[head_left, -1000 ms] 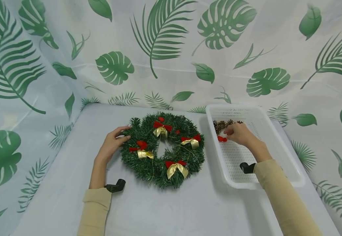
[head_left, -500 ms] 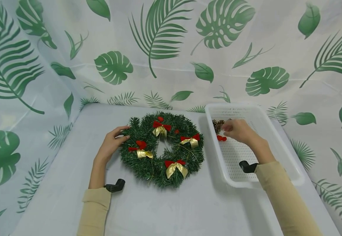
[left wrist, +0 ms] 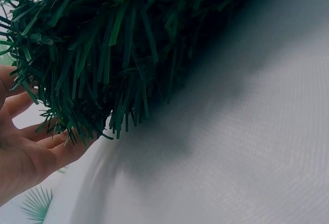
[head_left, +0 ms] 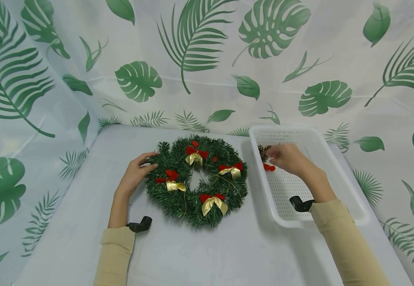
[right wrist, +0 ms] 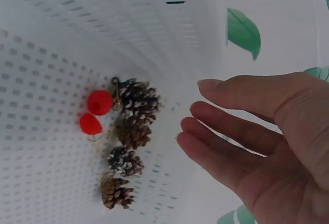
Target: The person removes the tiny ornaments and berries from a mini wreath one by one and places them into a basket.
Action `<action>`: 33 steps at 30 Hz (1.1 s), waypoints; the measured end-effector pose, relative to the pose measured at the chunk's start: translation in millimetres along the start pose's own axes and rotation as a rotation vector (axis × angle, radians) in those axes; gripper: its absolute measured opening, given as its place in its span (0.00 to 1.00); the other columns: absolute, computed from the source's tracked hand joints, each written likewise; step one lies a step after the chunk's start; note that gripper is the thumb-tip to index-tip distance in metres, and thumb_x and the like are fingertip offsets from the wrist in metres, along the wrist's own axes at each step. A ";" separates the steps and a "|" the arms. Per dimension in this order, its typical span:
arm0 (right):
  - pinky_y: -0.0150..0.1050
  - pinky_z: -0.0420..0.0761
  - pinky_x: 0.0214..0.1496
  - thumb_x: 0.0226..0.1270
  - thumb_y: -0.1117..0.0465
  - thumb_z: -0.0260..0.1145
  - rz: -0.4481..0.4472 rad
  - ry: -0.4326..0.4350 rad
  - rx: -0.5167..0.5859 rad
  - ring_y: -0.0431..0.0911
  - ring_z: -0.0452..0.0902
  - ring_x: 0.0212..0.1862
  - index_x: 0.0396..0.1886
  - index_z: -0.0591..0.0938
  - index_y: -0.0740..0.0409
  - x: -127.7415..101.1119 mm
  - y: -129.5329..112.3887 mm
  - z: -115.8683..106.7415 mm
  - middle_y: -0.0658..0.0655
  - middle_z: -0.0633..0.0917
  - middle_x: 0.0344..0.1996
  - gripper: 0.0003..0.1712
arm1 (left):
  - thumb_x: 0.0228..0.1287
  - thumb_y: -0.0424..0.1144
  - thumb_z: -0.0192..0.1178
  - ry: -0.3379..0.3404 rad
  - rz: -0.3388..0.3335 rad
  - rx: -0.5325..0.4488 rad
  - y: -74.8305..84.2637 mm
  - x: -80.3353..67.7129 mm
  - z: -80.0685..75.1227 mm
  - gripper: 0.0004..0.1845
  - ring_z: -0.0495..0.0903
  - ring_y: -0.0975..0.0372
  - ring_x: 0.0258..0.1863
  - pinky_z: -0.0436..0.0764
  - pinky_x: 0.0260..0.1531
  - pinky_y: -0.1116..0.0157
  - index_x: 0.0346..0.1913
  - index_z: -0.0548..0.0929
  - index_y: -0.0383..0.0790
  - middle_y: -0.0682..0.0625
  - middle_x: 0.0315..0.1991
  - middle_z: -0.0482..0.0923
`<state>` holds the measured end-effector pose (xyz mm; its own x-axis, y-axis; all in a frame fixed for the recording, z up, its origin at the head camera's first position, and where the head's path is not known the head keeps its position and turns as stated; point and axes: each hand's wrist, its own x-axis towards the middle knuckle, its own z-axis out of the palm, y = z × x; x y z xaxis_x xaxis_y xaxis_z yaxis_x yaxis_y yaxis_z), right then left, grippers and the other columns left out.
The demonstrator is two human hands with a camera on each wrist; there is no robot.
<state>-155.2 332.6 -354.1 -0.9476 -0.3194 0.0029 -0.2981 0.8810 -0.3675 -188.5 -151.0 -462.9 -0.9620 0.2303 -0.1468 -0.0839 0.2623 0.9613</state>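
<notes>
A green artificial wreath [head_left: 167, 204] lies on the table, dressed with red-and-gold bows [head_left: 214, 204] and small red ornaments [head_left: 171, 175]. At its left edge my left hand [head_left: 135, 171] touches the tips of the greenery with extended fingers; in the left wrist view its fingers [left wrist: 41, 152] partly disappear behind the sprigs. My right hand [head_left: 290, 161] hovers inside the white basket [head_left: 335, 167], over several pine cones [right wrist: 136, 100] and two red balls [right wrist: 99, 102]. Thumb and fingers are apart in the right wrist view, with nothing between them.
The perforated basket stands right of the wreath, its walls [right wrist: 169, 29] rising around the pine cones. A leaf-printed curtain [head_left: 199, 47] hangs behind and at both sides. White cloth [head_left: 207, 254] covers the table.
My right hand has shifted slightly left and away from me inside the basket, covering more of the pine cones from the head view. The left hand and wreath stay put.
</notes>
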 end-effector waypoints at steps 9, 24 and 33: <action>0.52 0.82 0.42 0.63 0.75 0.65 -0.071 0.045 -0.038 0.52 0.81 0.35 0.44 0.88 0.70 4.4 -19.7 -6.8 0.65 0.89 0.36 0.11 | 0.77 0.41 0.60 -0.001 0.000 -0.004 -0.2 1.7 -0.7 0.28 0.70 0.41 0.71 0.76 0.59 0.45 0.77 0.70 0.47 0.36 0.79 0.59; 0.57 0.84 0.49 0.66 0.72 0.68 -0.062 0.028 -0.017 0.58 0.87 0.43 0.48 0.87 0.70 11.6 -42.0 -10.2 0.67 0.89 0.42 0.12 | 0.77 0.41 0.59 -0.007 -0.002 0.000 -0.2 1.8 0.0 0.29 0.70 0.41 0.71 0.77 0.57 0.47 0.78 0.68 0.47 0.36 0.79 0.59; 0.55 0.84 0.49 0.66 0.72 0.69 -0.076 0.011 -0.007 0.60 0.86 0.46 0.48 0.88 0.68 22.3 -54.8 -3.6 0.66 0.89 0.43 0.12 | 0.77 0.41 0.60 -0.005 0.001 -0.001 -0.8 0.4 -0.5 0.28 0.70 0.41 0.71 0.77 0.57 0.47 0.77 0.70 0.48 0.37 0.79 0.59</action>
<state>-160.4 278.5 -330.6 -0.9232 -0.3820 0.0407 -0.3703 0.8566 -0.3594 -189.0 -151.6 -463.6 -0.9607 0.2354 -0.1469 -0.0830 0.2611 0.9617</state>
